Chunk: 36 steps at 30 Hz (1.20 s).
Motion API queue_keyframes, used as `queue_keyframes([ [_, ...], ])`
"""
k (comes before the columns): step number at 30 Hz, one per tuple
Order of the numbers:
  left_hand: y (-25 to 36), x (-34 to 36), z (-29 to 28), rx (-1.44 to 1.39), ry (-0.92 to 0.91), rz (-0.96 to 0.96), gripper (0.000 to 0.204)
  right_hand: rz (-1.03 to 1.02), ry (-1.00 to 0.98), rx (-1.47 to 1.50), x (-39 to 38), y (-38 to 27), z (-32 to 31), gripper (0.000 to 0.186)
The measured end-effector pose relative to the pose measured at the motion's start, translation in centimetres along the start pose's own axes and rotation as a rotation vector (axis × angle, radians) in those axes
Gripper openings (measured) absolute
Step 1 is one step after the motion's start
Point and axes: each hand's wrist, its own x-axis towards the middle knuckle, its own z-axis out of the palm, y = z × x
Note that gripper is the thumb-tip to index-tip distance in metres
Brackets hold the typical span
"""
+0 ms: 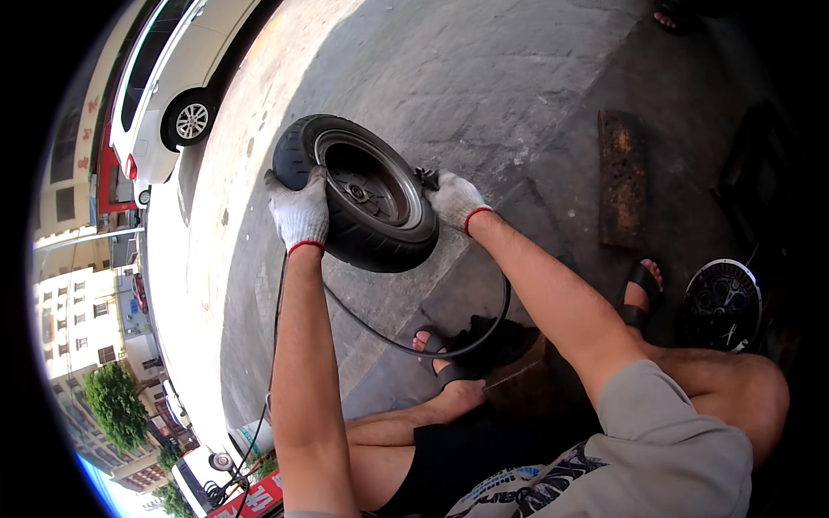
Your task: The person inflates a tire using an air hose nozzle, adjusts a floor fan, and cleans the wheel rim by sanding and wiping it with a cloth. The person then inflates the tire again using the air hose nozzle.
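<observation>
A small wheel, a black treaded tyre on a grey metal rim (393, 216), is held up off the ground, tilted with its hollow side toward me. My left hand (298, 207), in a white knit glove with a red cuff, grips the tyre's left side, thumb at the sidewall. On the opposite side my gloved right hand (456, 202) is closed around a small dark fitting (426, 178) right against the rim; its exact kind is hard to make out. A black hose (414, 350) loops below the wheel and rises toward my right forearm, where its end is hidden.
A rusty brown block (622, 177) lies on the concrete to the right. Near my right knee sits a round pan (724, 302) with dark parts in it. My sandalled feet rest on the ground below. A white car (173, 95) is parked at the far left. Another person's foot (667, 19) shows at the top right.
</observation>
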Motion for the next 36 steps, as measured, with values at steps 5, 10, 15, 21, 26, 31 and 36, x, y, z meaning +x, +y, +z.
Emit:
queue_keyframes([
  [5, -0.4, 0.3, -0.7, 0.026, -0.022, -0.045, 0.098, 0.044, 0.051, 0.073, -0.7, -0.8, 0.8, 0.043],
  [10, 0.2, 0.2, 0.2, -0.003, -0.015, -0.015, 0.099, -0.155, -0.175, 0.133, 0.1, 4.8, 1.6, 0.044],
  [15, 0.4, 0.1, -0.2, 0.016, -0.014, -0.023, 0.100, 0.249, 0.307, 0.182, 0.4, 11.0, -3.3, 0.042],
  [21, -0.1, 0.6, -1.7, 0.014, -0.004, 0.002, 0.102, 0.288, 0.315, -0.324, -2.6, 9.8, -7.6, 0.046],
  [26, 0.3, -0.4, -2.7, -0.053, -0.092, 0.000, 0.101, -0.396, 0.449, -0.535, -8.8, 4.6, -3.8, 0.038],
  [31, -0.7, -0.7, -1.6, -0.090, -0.095, 0.024, 0.101, -0.356, -0.869, -0.464, -16.3, 5.0, 2.5, 0.027],
  [36, -1.8, -1.5, -2.5, -0.144, -0.105, 0.078, 0.095, -0.367, -0.927, -1.041, -20.2, 9.7, 0.2, 0.025],
])
